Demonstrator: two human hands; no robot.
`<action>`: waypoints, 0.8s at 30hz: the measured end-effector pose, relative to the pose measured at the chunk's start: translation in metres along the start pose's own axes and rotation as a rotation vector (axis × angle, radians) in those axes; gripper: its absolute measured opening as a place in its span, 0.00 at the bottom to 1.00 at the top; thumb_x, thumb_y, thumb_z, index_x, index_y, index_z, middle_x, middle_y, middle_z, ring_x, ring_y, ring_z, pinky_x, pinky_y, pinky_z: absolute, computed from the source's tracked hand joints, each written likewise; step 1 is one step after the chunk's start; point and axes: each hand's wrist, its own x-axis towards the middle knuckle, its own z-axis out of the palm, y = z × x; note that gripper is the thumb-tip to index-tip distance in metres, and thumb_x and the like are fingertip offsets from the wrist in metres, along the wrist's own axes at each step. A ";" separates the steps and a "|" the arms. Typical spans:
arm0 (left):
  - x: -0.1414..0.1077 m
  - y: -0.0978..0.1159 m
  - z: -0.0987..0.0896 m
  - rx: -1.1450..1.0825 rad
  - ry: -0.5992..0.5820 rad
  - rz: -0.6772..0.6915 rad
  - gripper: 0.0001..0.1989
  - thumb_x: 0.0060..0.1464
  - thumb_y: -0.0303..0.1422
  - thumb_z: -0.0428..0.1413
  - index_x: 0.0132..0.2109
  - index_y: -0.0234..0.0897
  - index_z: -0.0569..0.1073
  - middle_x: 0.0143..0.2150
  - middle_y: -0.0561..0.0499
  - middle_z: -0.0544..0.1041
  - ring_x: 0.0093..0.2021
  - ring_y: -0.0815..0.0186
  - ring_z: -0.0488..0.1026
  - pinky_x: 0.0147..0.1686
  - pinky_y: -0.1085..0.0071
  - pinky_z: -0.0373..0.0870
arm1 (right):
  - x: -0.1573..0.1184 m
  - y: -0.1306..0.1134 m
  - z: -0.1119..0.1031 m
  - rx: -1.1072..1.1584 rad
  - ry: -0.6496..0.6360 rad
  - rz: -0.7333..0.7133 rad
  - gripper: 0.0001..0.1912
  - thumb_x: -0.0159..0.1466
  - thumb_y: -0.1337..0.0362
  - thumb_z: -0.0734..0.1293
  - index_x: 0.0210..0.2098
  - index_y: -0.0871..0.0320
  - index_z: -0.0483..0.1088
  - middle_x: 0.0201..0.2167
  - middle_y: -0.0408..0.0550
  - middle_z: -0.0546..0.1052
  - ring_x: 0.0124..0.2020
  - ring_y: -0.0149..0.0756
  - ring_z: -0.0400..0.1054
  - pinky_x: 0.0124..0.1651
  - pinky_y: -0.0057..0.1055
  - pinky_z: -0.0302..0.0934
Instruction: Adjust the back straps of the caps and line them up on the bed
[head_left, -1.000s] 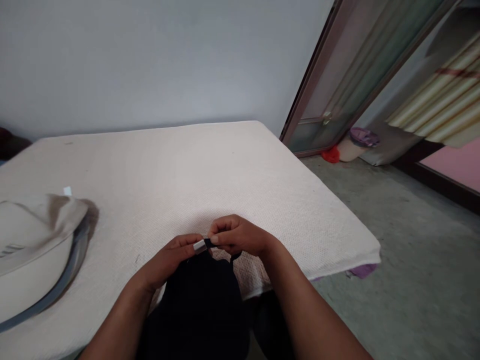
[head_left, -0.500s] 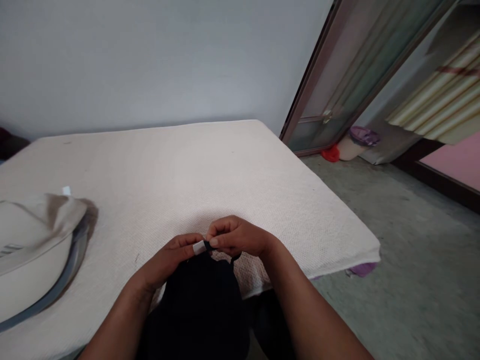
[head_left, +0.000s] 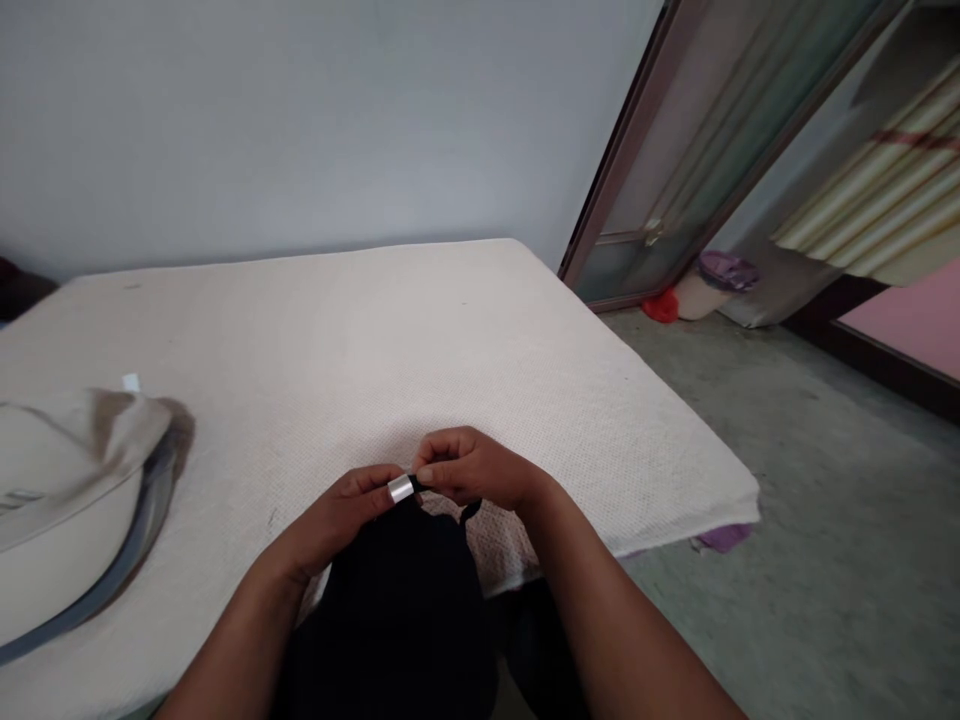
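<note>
Left hand (head_left: 349, 512) has a shiny silver piece (head_left: 401, 488) pinched under the thumb, and the right hand (head_left: 471, 470) is gripping the black strap (head_left: 418, 484) right beside it. Black fabric (head_left: 401, 610) sits just below both hands, with a beige cap (head_left: 71, 530) off left on the pale bedcover (head_left: 360, 340).

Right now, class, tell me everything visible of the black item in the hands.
The black item looks like matte fabric, broad and rounded, with a narrow strap at its top bearing a shiny silver piece. It is held at the near edge of the pale cover. The left grip holds the silver piece; the right grip pinches the strap. Its lower end is unclear.
</note>
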 end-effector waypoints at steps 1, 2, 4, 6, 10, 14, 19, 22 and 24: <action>0.000 -0.001 0.000 -0.015 -0.003 0.000 0.12 0.50 0.40 0.58 0.40 0.37 0.75 0.25 0.54 0.71 0.21 0.74 0.62 0.21 0.78 0.57 | 0.000 0.001 0.000 0.022 -0.012 0.000 0.07 0.57 0.63 0.67 0.31 0.61 0.67 0.16 0.35 0.61 0.15 0.20 0.49 0.16 0.19 0.43; -0.001 -0.001 0.000 -0.029 -0.008 0.001 0.12 0.50 0.39 0.58 0.40 0.37 0.75 0.26 0.54 0.72 0.21 0.75 0.63 0.21 0.78 0.57 | 0.000 0.001 0.000 0.046 -0.024 -0.001 0.07 0.57 0.64 0.67 0.31 0.61 0.67 0.15 0.34 0.61 0.15 0.20 0.48 0.16 0.19 0.43; -0.002 -0.001 0.001 -0.050 -0.019 -0.001 0.13 0.51 0.39 0.58 0.42 0.38 0.75 0.27 0.54 0.73 0.21 0.75 0.64 0.22 0.79 0.57 | 0.001 0.003 -0.001 0.094 -0.044 -0.005 0.07 0.57 0.64 0.67 0.31 0.62 0.67 0.15 0.34 0.61 0.15 0.19 0.48 0.16 0.18 0.42; -0.002 0.000 0.002 -0.069 -0.022 -0.006 0.13 0.51 0.38 0.58 0.43 0.38 0.75 0.28 0.53 0.74 0.23 0.75 0.66 0.23 0.80 0.59 | 0.002 0.005 -0.001 0.132 -0.059 -0.008 0.07 0.56 0.65 0.68 0.31 0.62 0.67 0.16 0.35 0.62 0.15 0.19 0.48 0.16 0.18 0.42; -0.001 0.001 0.003 -0.102 -0.018 -0.016 0.13 0.51 0.37 0.59 0.44 0.39 0.75 0.30 0.52 0.77 0.24 0.75 0.68 0.25 0.80 0.62 | 0.004 0.006 -0.001 0.131 -0.079 0.010 0.08 0.56 0.64 0.68 0.31 0.62 0.67 0.16 0.35 0.62 0.15 0.19 0.49 0.15 0.18 0.42; 0.000 -0.004 0.000 -0.113 -0.009 -0.018 0.13 0.49 0.37 0.60 0.43 0.39 0.76 0.28 0.53 0.76 0.22 0.75 0.67 0.23 0.80 0.61 | 0.004 0.004 0.000 0.070 -0.043 0.023 0.08 0.56 0.64 0.68 0.31 0.62 0.67 0.15 0.34 0.61 0.15 0.20 0.49 0.16 0.18 0.43; 0.001 -0.006 0.000 -0.174 0.010 0.020 0.13 0.47 0.36 0.62 0.41 0.39 0.75 0.26 0.55 0.74 0.21 0.75 0.67 0.22 0.80 0.61 | 0.002 0.001 0.004 0.123 -0.037 -0.041 0.07 0.56 0.64 0.68 0.31 0.62 0.67 0.16 0.35 0.62 0.15 0.20 0.50 0.16 0.18 0.43; 0.000 -0.003 0.002 -0.220 0.053 0.022 0.11 0.48 0.35 0.61 0.41 0.40 0.74 0.26 0.55 0.75 0.21 0.75 0.68 0.22 0.80 0.61 | 0.002 0.001 0.005 0.148 -0.025 -0.074 0.07 0.57 0.65 0.68 0.31 0.62 0.67 0.16 0.35 0.63 0.15 0.19 0.51 0.16 0.18 0.43; 0.000 -0.002 0.003 -0.246 0.068 0.015 0.11 0.49 0.34 0.61 0.41 0.40 0.74 0.25 0.55 0.74 0.20 0.75 0.68 0.22 0.81 0.61 | 0.003 0.001 0.005 0.146 -0.007 -0.079 0.07 0.57 0.65 0.68 0.31 0.62 0.67 0.16 0.36 0.64 0.15 0.19 0.51 0.16 0.18 0.43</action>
